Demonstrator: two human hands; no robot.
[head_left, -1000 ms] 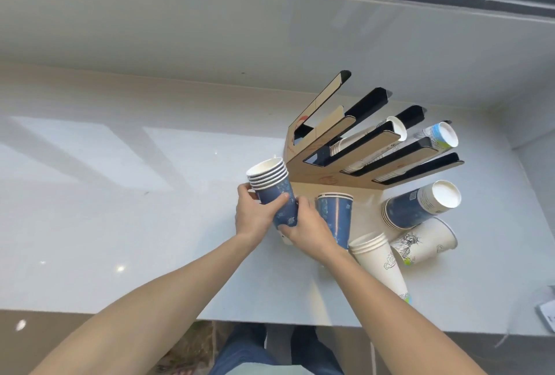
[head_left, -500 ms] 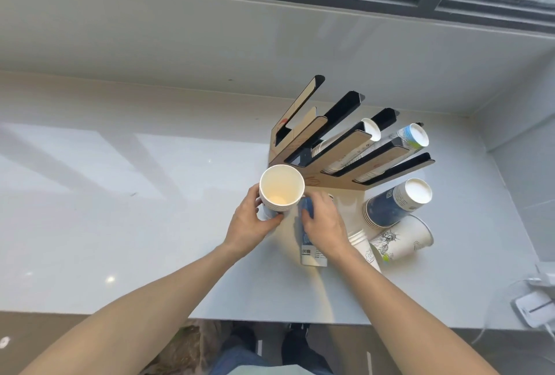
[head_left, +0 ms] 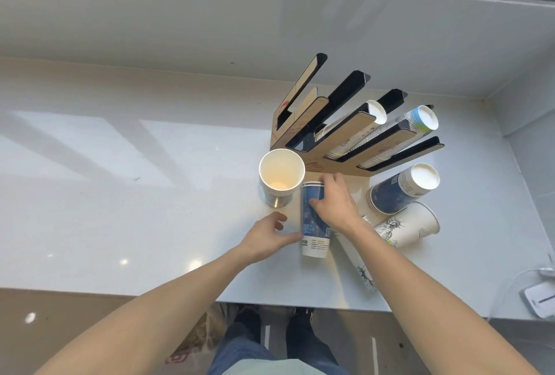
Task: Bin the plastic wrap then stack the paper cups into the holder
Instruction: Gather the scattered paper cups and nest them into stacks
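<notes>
Hiding most of the white cup stack (head_left: 359,266), right hand (head_left: 335,205).

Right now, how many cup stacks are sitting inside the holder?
2: a white-rimmed stack near the middle, a blue-rimmed stack right of it. More may be hidden.

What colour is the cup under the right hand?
Dark blue with a white band at its base; cup under the right hand, head view.

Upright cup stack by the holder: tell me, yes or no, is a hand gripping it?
No. The upright cup stack stands free; the right hand grips the blue cup stack.
</notes>
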